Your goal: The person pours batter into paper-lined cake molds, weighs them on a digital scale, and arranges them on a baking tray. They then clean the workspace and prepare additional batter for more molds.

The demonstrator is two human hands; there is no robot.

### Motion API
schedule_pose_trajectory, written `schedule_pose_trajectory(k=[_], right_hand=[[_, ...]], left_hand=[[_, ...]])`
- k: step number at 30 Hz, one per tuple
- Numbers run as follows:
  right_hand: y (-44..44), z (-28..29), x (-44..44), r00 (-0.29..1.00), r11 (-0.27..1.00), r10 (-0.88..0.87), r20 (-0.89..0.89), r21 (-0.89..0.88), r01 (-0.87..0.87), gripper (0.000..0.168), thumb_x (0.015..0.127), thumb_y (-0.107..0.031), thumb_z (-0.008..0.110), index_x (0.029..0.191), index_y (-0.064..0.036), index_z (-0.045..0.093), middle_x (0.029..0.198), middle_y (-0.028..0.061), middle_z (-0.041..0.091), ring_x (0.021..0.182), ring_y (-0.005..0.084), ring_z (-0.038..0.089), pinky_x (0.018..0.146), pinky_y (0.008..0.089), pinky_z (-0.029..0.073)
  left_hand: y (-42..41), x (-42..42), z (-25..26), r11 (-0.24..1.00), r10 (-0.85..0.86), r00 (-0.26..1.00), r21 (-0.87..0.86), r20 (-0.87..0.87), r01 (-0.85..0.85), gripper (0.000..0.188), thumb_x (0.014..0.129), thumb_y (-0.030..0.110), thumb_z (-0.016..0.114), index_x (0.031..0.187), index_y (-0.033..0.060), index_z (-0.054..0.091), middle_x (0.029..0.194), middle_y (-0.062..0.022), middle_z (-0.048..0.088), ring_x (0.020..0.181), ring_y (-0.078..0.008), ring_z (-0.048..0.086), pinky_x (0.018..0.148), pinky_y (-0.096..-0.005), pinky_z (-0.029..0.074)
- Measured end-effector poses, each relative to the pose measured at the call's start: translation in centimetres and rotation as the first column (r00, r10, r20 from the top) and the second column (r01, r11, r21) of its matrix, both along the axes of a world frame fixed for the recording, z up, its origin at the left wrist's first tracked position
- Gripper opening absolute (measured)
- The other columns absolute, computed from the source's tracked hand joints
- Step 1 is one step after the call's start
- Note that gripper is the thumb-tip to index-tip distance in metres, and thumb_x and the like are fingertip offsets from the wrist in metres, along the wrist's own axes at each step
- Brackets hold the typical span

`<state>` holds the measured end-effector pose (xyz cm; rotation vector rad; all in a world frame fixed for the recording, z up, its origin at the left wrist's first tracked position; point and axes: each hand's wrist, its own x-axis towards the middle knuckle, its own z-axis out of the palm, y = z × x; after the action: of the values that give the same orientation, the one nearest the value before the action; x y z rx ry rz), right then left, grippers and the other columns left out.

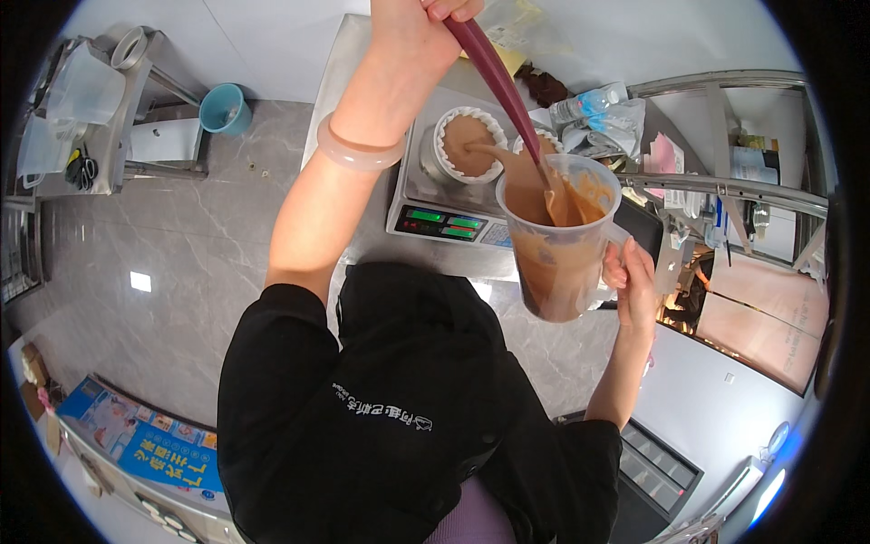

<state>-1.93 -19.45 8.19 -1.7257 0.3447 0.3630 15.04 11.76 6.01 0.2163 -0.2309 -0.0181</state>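
Note:
At the top edge, my left hand (435, 30), partly cut off, grips the maroon handle of a spatula (495, 78). The spatula's batter-coated blade is inside a clear plastic measuring jug (554, 272). My right hand (632, 279) holds the jug by its handle. Brown batter streams from the jug's spout into a round tin with a pleated white paper liner (443, 153). That tin stands on a digital scale (418, 194) with lit green displays. Another lined tin (549, 138) holding brown batter is partly hidden behind the spatula and jug.
A plastic bottle (588, 103) and clear plastic bags (622, 132) lie right of the scale. Metal shelving (720, 183) stands further right. A steel table (129, 136) with plastic tubs (85, 85) and black scissors (81, 170) is at left, near a teal bin (223, 112).

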Motion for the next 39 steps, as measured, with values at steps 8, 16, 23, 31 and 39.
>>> schedule_pose_trajectory(k=[8,16,23,31,39], right_hand=[[0.0,0.0,-0.1,1.000,1.000,-0.001,0.009,0.028,0.001,0.036,0.091,-0.031,0.040,0.072,-0.001,0.047,0.051,-0.0051,0.032,0.045,0.0037,0.026,0.044,0.0194,0.019],[-0.5,-2.3,-1.4,0.994,0.984,-0.097,0.057,0.154,0.088,0.038,0.091,-0.030,0.038,0.064,-0.004,0.043,0.050,-0.0041,0.029,0.044,0.0050,0.023,0.043,0.0206,0.018],[-0.8,-4.3,-1.7,0.972,0.947,-0.215,0.092,0.265,0.184,0.039,0.088,-0.029,0.040,0.056,-0.007,0.036,0.048,-0.0026,0.027,0.043,0.0064,0.021,0.042,0.0221,0.016],[-0.7,-3.6,-2.0,0.969,0.908,-0.210,0.131,0.394,0.143,0.036,0.087,-0.028,0.039,0.057,-0.007,0.035,0.050,-0.0013,0.028,0.045,0.0070,0.023,0.044,0.0218,0.018],[-0.2,-2.9,-0.8,0.988,0.958,-0.109,0.109,0.277,0.075,0.030,0.088,-0.026,0.035,0.070,-0.002,0.044,0.052,-0.0021,0.031,0.046,0.0060,0.025,0.045,0.0204,0.020]], left_hand=[[-0.3,0.0,0.3,1.000,-0.011,1.000,-0.006,0.003,0.011,0.044,0.081,0.016,0.046,0.043,0.0197,0.024,0.037,0.0064,0.024,0.031,-0.0066,0.024,0.035,-0.0214,0.021],[-1.0,0.1,0.5,1.000,-0.001,1.000,0.023,0.010,0.000,0.043,0.081,0.016,0.045,0.043,0.0198,0.024,0.037,0.0063,0.024,0.032,-0.0068,0.024,0.035,-0.0216,0.022],[-0.6,0.0,1.0,0.999,0.011,1.000,0.035,0.012,-0.011,0.043,0.080,0.016,0.045,0.043,0.0198,0.024,0.037,0.0065,0.024,0.032,-0.0070,0.023,0.035,-0.0220,0.021],[-1.0,0.2,1.2,1.000,-0.004,1.000,0.008,0.031,0.004,0.042,0.079,0.015,0.046,0.044,0.0197,0.024,0.037,0.0064,0.024,0.032,-0.0072,0.023,0.035,-0.0219,0.021],[-0.9,0.7,0.4,0.999,0.001,1.000,0.045,-0.017,0.000,0.042,0.080,0.015,0.046,0.044,0.0197,0.023,0.037,0.0061,0.023,0.032,-0.0071,0.023,0.035,-0.0221,0.021]])
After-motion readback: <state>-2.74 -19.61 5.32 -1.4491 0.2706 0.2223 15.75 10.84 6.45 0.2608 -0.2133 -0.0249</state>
